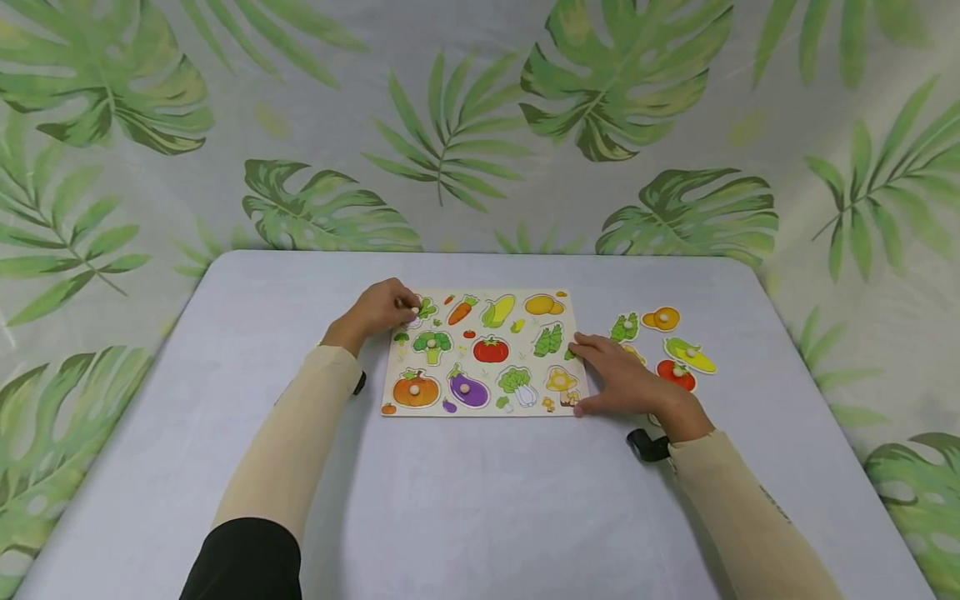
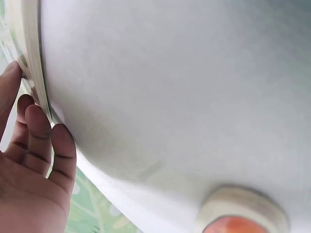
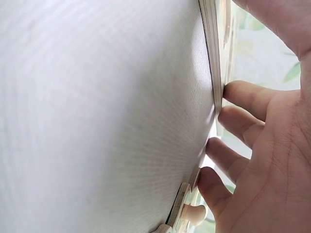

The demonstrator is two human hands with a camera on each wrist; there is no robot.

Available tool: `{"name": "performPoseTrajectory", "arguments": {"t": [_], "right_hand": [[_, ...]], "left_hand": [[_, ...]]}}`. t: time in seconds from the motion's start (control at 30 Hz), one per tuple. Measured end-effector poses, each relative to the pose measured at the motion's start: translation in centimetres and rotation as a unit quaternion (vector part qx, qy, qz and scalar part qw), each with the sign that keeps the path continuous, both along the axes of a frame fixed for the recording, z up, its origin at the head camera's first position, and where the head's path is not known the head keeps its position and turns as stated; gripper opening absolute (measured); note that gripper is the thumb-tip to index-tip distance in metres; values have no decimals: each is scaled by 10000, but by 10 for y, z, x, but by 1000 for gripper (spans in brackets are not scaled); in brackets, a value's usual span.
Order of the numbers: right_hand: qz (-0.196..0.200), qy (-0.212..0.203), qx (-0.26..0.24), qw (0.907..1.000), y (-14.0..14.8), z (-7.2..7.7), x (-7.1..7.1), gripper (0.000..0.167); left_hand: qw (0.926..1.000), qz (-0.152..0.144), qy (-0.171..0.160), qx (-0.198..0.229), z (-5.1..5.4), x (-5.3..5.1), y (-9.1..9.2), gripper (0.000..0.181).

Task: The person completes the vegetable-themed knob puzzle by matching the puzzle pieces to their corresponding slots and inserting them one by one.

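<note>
A wooden vegetable puzzle board [image 1: 457, 411] lies flat on the table. At its top left corner my left hand [image 1: 381, 308] pinches a leafy vegetable puzzle piece [image 1: 427, 308] by its knob; the fingers cover part of it. My right hand [image 1: 624, 377] rests against the board's right edge, fingers spread and touching it, thumb near the lower right corner. Knobbed broccoli [image 1: 432, 354], pumpkin [image 1: 427, 392] and eggplant [image 1: 476, 396] pieces sit in the board. The tomato, carrot, corn and cabbage pictures show no knobs. In the left wrist view, the fingertips meet the board's edge [image 2: 36, 68].
Loose knobbed pieces lie right of the board: peas [image 1: 624, 327], a round orange-yellow one [image 1: 662, 318], corn [image 1: 690, 355] and a tomato [image 1: 677, 377]. Others are partly hidden behind the right hand. White cloth covers the table [image 1: 487, 508]; a leaf-patterned curtain [image 1: 465, 125] hangs behind.
</note>
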State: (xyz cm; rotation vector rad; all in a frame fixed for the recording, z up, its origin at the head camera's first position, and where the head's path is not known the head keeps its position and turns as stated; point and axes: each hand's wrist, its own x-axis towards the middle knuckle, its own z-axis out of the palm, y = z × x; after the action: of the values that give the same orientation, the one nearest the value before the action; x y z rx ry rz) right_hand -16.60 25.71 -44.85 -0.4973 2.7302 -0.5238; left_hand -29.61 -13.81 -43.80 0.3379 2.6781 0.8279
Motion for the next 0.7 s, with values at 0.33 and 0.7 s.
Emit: {"name": "performPoseTrajectory", "arguments": {"t": [0.33, 0.7], "right_hand": [[-13, -8, -56, 10000, -1, 2, -1, 100], [-75, -50, -73, 9999, 0, -1, -1, 101]], "left_hand": [[9999, 11, 94, 123, -2, 1, -2, 30], [9996, 93, -6, 281, -1, 4, -2, 30]]}}
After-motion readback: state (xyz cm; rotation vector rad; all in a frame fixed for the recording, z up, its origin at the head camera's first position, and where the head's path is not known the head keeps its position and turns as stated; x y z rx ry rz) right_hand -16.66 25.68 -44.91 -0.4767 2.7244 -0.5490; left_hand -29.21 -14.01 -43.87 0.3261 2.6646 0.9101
